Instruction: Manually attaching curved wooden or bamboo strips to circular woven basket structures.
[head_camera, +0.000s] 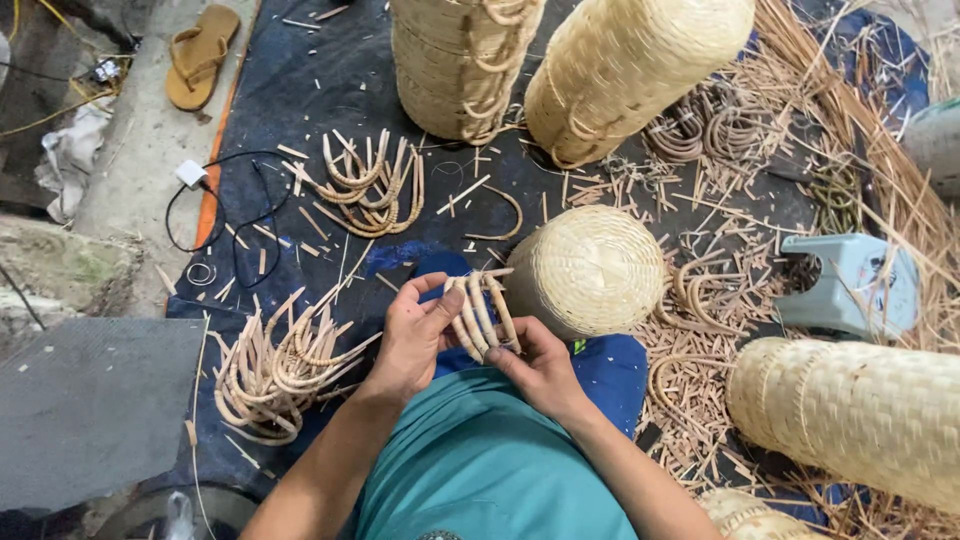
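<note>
Soft, even daylight, no harsh glare. Faint shadows pool beneath the round woven basket (588, 268). Focus stays sharp around it; tall baskets beyond it bow outward from wide-angle distortion.

I sit on the floor of a basket-weaving workshop. Tall stacks of woven baskets (462, 62) stand on the dark tarp (300, 90) ahead of me, and one basket (590, 268) lies just beyond my knees. Bundles of bent cane handles (368, 188) and heaps of cane offcuts (745, 290) cover the ground, beside a small plastic stool (850, 285) and a sandal (200, 55).
</note>
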